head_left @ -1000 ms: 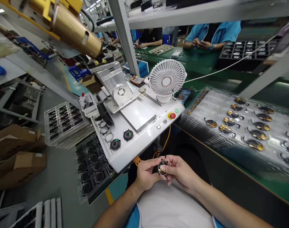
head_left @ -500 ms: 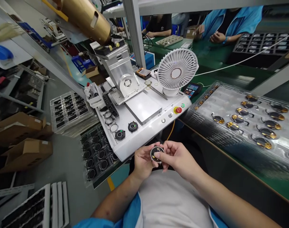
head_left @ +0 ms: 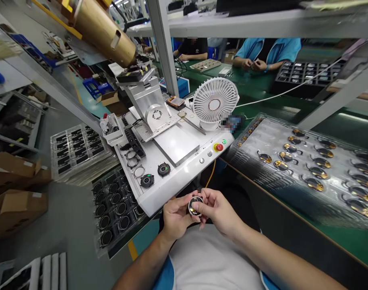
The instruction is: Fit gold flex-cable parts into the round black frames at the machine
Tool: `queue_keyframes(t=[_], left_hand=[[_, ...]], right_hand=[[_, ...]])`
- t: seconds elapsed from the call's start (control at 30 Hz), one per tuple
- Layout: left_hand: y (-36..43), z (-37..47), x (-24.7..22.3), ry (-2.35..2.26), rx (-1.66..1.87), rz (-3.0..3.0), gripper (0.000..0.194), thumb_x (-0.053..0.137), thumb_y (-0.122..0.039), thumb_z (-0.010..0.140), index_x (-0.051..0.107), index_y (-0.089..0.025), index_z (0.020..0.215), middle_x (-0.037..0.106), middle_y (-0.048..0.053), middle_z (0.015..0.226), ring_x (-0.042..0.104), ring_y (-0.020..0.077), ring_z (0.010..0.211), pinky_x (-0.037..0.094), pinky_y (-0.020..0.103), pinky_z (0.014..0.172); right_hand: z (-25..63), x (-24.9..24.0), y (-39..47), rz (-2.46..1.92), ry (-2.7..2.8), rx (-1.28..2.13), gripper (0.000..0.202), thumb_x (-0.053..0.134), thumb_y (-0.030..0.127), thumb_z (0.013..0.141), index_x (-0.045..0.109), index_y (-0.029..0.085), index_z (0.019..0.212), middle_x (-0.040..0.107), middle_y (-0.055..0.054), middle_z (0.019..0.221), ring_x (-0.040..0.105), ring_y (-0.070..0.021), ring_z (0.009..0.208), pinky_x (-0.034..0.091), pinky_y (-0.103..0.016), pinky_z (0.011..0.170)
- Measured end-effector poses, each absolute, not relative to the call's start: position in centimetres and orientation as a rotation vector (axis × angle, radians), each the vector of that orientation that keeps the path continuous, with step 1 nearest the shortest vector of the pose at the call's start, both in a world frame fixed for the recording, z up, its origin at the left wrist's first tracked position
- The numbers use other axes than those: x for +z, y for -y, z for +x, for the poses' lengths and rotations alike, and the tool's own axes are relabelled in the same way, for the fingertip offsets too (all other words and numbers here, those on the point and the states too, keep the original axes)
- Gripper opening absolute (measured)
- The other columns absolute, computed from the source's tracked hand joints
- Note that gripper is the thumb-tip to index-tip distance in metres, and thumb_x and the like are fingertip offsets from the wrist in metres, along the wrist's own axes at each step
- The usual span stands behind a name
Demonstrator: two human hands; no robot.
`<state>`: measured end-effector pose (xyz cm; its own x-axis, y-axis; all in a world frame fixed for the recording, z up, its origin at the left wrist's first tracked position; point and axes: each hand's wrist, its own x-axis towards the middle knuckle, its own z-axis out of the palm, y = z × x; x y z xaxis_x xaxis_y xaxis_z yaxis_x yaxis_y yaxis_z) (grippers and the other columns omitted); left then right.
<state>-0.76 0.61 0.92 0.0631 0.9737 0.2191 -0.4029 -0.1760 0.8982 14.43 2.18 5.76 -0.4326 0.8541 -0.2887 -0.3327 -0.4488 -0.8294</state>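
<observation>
White fan, metal bracket, beyond held disc

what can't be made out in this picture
Head view: the disc's underside, which faces away, behind the left hand.
Head view: part of the disc's face, under the thumb of the right hand.
Head view: labels by the buttons, too small to read.
Head view: the dark thing beside the fan, partly pixelated.
Head view: the right tray's far end, cut off by the right edge.
</observation>
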Motion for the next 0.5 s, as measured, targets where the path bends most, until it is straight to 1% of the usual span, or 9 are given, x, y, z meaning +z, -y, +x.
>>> queue_keyframes(t=[0.1, 0.17, 0.23, 0.27, 0.33, 0.37, 0.43, 0.47, 0.5], left_hand=[[-1.1, -0.9, 0.8, -0.760, 1.482, 1.051, 0.046, 0.092, -0.024, 0.073, 0.078, -0.031, 0.117, 0.079, 0.007, 0.122, 0.077, 0.0267, 0.110, 0.064, 0.035, 0.094], [-1.6, -1.0, 1.1, -0.785, 1.549, 0.960, 0.042, 0.089, -0.027, 0.078, 0.078, -0.029, 0.118, 0.080, 0.008, 0.121, 0.076, 0.0256, 0.111, 0.063, 0.033, 0.096], [-2.2, -1.2, 1.7, -0.806, 1.592, 0.867, 0.037, 0.085, -0.031, 0.082, 0.076, -0.029, 0.118, 0.079, 0.008, 0.122, 0.075, 0.0267, 0.114, 0.060, 0.037, 0.102], [-2.4, -1.4, 2.2, -0.813, 1.581, 0.839, 0.035, 0.084, -0.032, 0.083, 0.076, -0.028, 0.117, 0.078, 0.007, 0.123, 0.075, 0.0278, 0.113, 0.059, 0.041, 0.103], [-2.6, -2.0, 2.9, -0.836, 1.509, 0.837, 0.033, 0.084, -0.033, 0.083, 0.075, -0.027, 0.115, 0.076, 0.007, 0.124, 0.077, 0.0293, 0.107, 0.062, 0.046, 0.098], [-2.6, -2.2, 3.2, -0.858, 1.467, 0.861, 0.035, 0.085, -0.032, 0.082, 0.075, -0.026, 0.115, 0.076, 0.008, 0.123, 0.079, 0.0283, 0.101, 0.064, 0.045, 0.092], [-2.6, -2.7, 3.4, -0.914, 1.425, 0.935, 0.045, 0.090, -0.028, 0.075, 0.075, -0.023, 0.117, 0.077, 0.011, 0.118, 0.080, 0.0243, 0.089, 0.067, 0.037, 0.079], [-2.5, -2.8, 3.3, -0.947, 1.431, 0.975, 0.051, 0.093, -0.026, 0.070, 0.074, -0.022, 0.118, 0.078, 0.012, 0.116, 0.079, 0.0231, 0.088, 0.067, 0.035, 0.077], [-2.4, -2.8, 3.3, -0.986, 1.452, 1.014, 0.057, 0.095, -0.023, 0.066, 0.074, -0.020, 0.119, 0.079, 0.013, 0.115, 0.079, 0.0230, 0.090, 0.066, 0.034, 0.079]], right_hand=[[14.3, 5.2, -3.5, -0.995, 1.024, 1.927, 0.058, 0.088, 0.062, 0.070, 0.048, 0.020, 0.070, 0.063, 0.002, 0.055, 0.056, -0.0104, 0.042, 0.053, -0.021, 0.040], [14.6, 5.5, -5.9, -1.050, 1.184, 1.893, 0.057, 0.090, 0.062, 0.065, 0.054, 0.018, 0.072, 0.064, 0.001, 0.056, 0.056, -0.0102, 0.042, 0.052, -0.020, 0.040], [15.1, 6.1, -9.4, -1.157, 1.234, 1.734, 0.055, 0.092, 0.060, 0.062, 0.059, 0.017, 0.075, 0.062, 0.001, 0.056, 0.056, -0.0110, 0.043, 0.050, -0.019, 0.038], [15.3, 6.5, -11.3, -1.219, 1.197, 1.616, 0.053, 0.091, 0.059, 0.063, 0.060, 0.018, 0.077, 0.061, 0.002, 0.056, 0.056, -0.0112, 0.043, 0.050, -0.020, 0.037], [15.7, 7.1, -14.9, -1.312, 1.083, 1.406, 0.048, 0.088, 0.056, 0.070, 0.058, 0.020, 0.079, 0.058, 0.004, 0.055, 0.054, -0.0114, 0.041, 0.050, -0.021, 0.035], [15.8, 7.4, -16.5, -1.332, 1.052, 1.352, 0.045, 0.087, 0.053, 0.073, 0.057, 0.020, 0.078, 0.057, 0.004, 0.055, 0.053, -0.0115, 0.040, 0.050, -0.022, 0.035], [15.9, 7.8, -18.5, -1.323, 1.056, 1.331, 0.042, 0.086, 0.048, 0.074, 0.054, 0.021, 0.074, 0.057, 0.003, 0.053, 0.053, -0.0118, 0.039, 0.050, -0.023, 0.035], [15.9, 8.0, -18.8, -1.311, 1.066, 1.324, 0.041, 0.086, 0.046, 0.074, 0.054, 0.021, 0.072, 0.057, 0.003, 0.052, 0.052, -0.0120, 0.038, 0.050, -0.024, 0.036], [16.0, 8.2, -18.7, -1.298, 1.074, 1.311, 0.042, 0.086, 0.046, 0.073, 0.053, 0.021, 0.070, 0.056, 0.003, 0.051, 0.052, -0.0120, 0.038, 0.050, -0.024, 0.036]])
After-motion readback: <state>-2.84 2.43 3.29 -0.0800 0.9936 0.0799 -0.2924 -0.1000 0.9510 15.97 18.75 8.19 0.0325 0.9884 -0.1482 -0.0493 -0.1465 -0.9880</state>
